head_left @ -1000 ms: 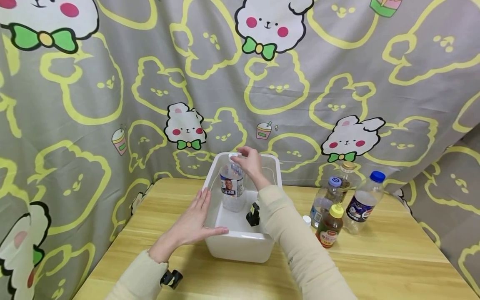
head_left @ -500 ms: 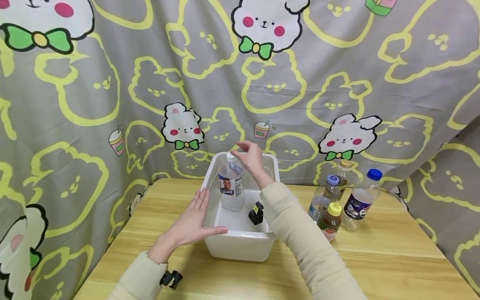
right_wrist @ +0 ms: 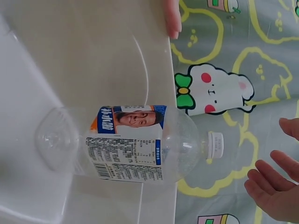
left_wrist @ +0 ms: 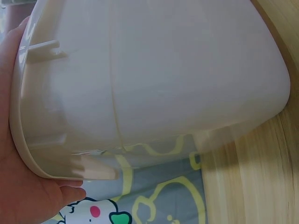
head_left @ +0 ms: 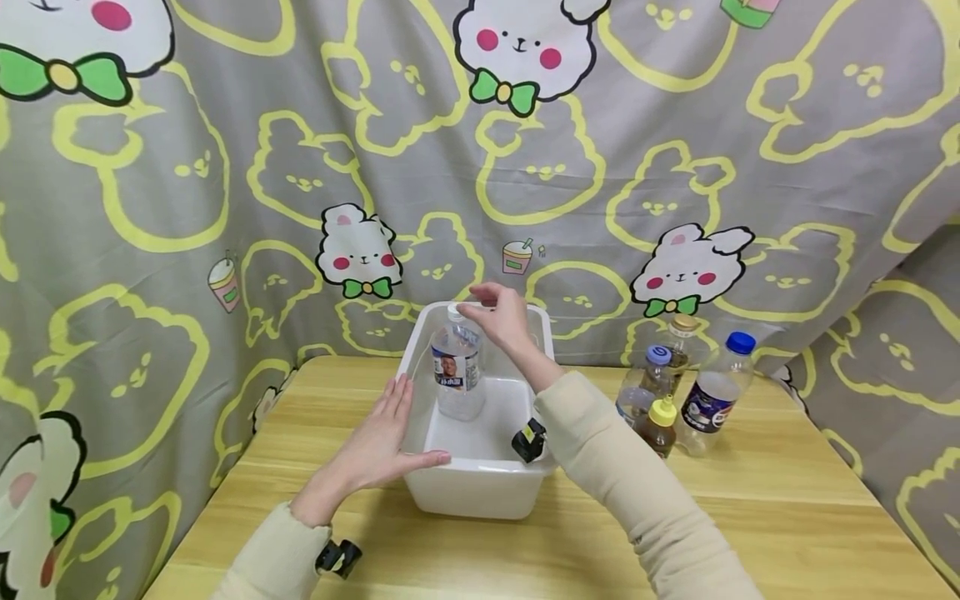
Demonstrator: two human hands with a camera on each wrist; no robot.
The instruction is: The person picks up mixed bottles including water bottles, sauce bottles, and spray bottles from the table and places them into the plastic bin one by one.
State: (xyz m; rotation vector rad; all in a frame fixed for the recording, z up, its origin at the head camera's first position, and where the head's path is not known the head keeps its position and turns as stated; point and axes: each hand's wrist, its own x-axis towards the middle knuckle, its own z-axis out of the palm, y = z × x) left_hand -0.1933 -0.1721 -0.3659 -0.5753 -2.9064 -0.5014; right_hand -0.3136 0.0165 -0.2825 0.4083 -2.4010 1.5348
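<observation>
An empty clear plastic bottle (head_left: 457, 379) with a printed label and a white cap (right_wrist: 216, 145) stands upright inside the white plastic bin (head_left: 480, 492), near its left wall. My right hand (head_left: 502, 317) hovers just beside the cap, its fingers relaxed and loosely bent. The right wrist view shows a gap between those fingers and the cap. My left hand (head_left: 371, 446) rests on the bin's near left corner, its fingers straight along the left rim and its thumb along the front rim. In the left wrist view, the bin's outer wall (left_wrist: 187, 70) fills most of the picture.
Several bottles stand grouped right of the bin on the wooden table (head_left: 750, 517). They include a blue-capped bottle (head_left: 708, 408), a yellow-capped squeeze bottle (head_left: 658, 429) and a gold-capped bottle (head_left: 681, 333). A patterned curtain (head_left: 450, 183) hangs behind the table.
My right hand has let go of the bottle's white cap and drawn slightly away to the right. The bottle stays standing in the bin. My left hand keeps its place on the rim.
</observation>
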